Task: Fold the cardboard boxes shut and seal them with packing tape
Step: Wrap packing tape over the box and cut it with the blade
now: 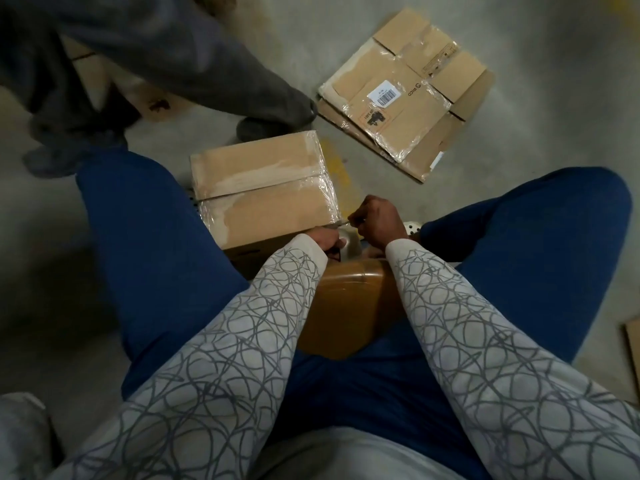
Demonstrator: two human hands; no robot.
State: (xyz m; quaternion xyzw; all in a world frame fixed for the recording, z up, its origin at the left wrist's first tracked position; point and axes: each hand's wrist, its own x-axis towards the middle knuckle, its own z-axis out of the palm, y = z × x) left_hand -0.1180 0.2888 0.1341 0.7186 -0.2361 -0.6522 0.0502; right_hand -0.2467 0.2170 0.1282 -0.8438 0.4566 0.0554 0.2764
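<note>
concrete floor [540, 143] under box [263, 188]; hands [327, 239] [379, 220] mostly hide the tape [350, 244].

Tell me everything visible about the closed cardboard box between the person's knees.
The closed box is plain brown cardboard, upright on the concrete floor, top flaps folded shut. Clear glossy tape runs along the centre seam and wrinkles over the right edge. A blue trouser leg hides its left side. At its near right corner the right hand pinches a tape strip; the left hand is close by.

PICO brand printed on flattened cardboard [415, 126]; barcode label [385, 95] digits illegible.
</note>
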